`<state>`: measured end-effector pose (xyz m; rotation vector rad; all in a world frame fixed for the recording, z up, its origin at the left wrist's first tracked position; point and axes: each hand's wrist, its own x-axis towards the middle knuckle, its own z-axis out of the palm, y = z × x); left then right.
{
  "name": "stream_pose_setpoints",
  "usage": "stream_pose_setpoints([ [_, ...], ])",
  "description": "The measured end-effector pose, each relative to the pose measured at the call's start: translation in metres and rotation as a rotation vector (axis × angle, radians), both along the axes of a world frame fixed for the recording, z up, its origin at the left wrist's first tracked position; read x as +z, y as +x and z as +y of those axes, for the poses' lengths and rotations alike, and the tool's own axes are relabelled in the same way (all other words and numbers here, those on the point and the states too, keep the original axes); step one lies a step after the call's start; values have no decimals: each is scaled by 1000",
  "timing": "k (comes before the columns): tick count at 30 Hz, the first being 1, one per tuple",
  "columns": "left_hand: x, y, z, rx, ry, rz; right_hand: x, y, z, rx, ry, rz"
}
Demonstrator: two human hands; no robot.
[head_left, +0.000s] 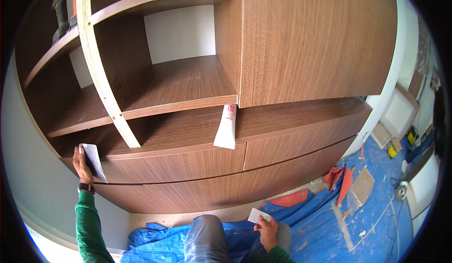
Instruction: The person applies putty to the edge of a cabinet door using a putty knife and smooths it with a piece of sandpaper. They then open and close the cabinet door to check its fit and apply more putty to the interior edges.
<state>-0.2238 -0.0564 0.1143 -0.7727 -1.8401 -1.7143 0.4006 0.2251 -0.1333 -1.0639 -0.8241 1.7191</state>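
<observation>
At the left end of the wood-veneer cabinet, my left hand holds a flat, pale rectangular plate against the drawer fronts' left edge. Its fingers lie along the plate's outer side. Low over my knees, my right hand pinches a small white flat card, like a plastic spreader, between thumb and fingers. A white squeeze tube with red print lies on the ledge between my hands, its wide end jutting over the front edge.
Open shelves rise above the ledge, crossed by a pale upright batten. A large door panel covers the upper right. On the upper left shelf stands a dark power tool. Blue tarp covers the floor, with offcuts and a cord.
</observation>
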Motion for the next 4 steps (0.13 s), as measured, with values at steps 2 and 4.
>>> stream_pose_setpoints([
  [2,-18,-19,-4,71,4,-49,-7,4,1,18,10,-31],
  [4,-30,-32,-15,38,-23,-70,-10,3,2,55,9,-68],
])
